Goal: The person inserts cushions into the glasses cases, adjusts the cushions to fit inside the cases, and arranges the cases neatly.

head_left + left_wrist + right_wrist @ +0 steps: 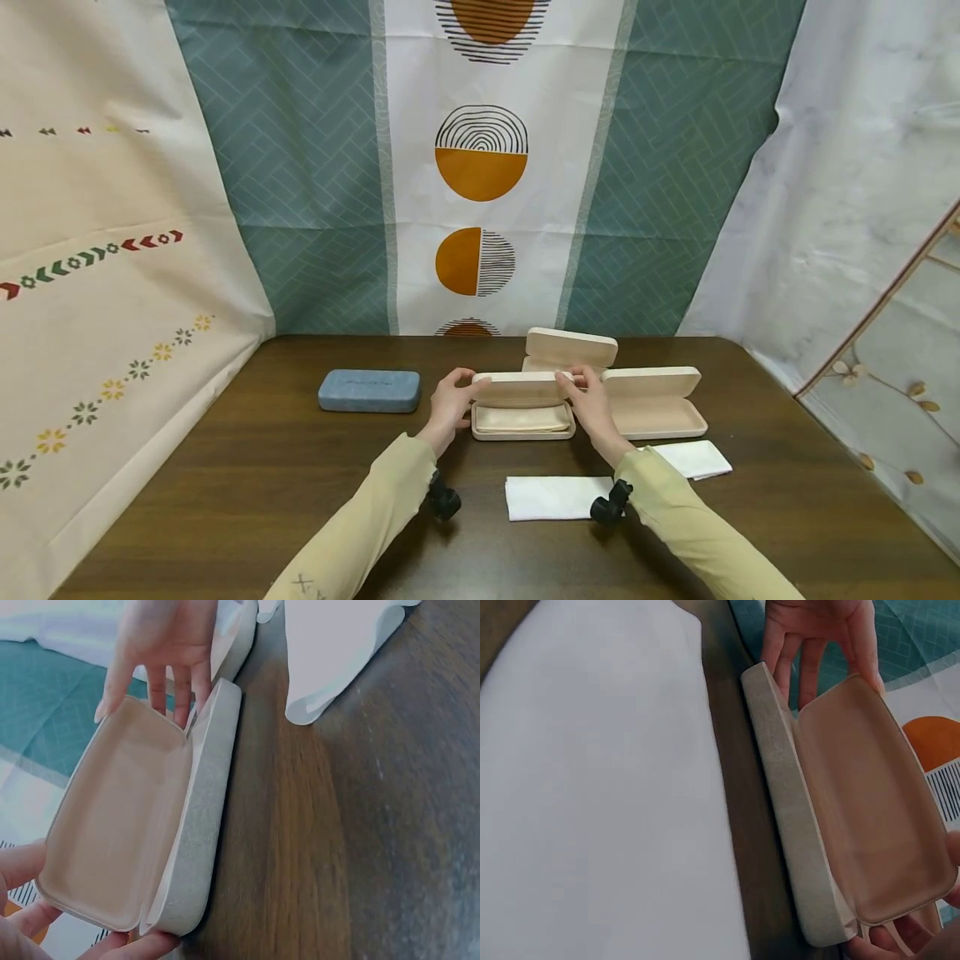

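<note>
We find the cream case (523,435) on the surface (262,475), directly between the left hand (447,407) and the right hand (591,405). Each hand grips its own end of the raised lid (522,389). A folded cloth (521,419) lies in the base. We record a blue case (369,391) left, another open case (651,383) right, a white cloth (553,498) nearer.

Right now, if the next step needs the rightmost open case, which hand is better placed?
Probably the right hand: the rightmost open case stands beside it, while the left hand is farther away, beyond the case whose lid both hold.
</note>
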The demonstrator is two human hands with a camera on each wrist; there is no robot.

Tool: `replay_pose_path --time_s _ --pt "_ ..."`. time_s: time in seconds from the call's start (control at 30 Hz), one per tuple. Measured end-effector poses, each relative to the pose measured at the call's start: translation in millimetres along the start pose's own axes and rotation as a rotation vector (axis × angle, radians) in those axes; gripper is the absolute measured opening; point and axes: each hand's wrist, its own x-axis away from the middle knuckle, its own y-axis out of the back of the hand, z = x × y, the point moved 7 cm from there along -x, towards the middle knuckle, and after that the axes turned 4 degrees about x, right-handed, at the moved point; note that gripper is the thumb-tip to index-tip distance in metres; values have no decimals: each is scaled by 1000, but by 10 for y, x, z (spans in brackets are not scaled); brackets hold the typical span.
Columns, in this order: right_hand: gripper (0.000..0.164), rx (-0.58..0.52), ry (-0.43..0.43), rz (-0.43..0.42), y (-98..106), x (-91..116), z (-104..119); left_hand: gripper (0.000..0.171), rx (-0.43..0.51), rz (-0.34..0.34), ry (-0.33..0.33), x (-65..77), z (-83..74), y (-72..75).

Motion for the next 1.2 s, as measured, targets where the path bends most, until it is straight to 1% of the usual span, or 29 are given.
replay_pose_path --time_s 0.1,0.33,0.5,0.67,0.87,1.03,1.2 --pt "32 -16 -26 37 11 1 -25 33 10 15 4 8 16 -6" --pt "34 -42 -107 179 28 11 -48 32 4 25 -33 30 10 -3" --pt "32 -75 -140 271 49 38 -22 31 -9 66 -45 61 1 -3" --pt "31 -109 -130 336 72 30 -34 28 -11 117 -35 83 -13 -8" --pt "28 -150 -128 390 90 30 -63 24 1 181 -50 70 -2 -22" --pt "22 -201 -119 449 87 35 -51 23 4 211 -61 31 4 -12" --pt "21 -216 -123 469 95 23 -50 24 -12 240 -50 44 -33 -13"
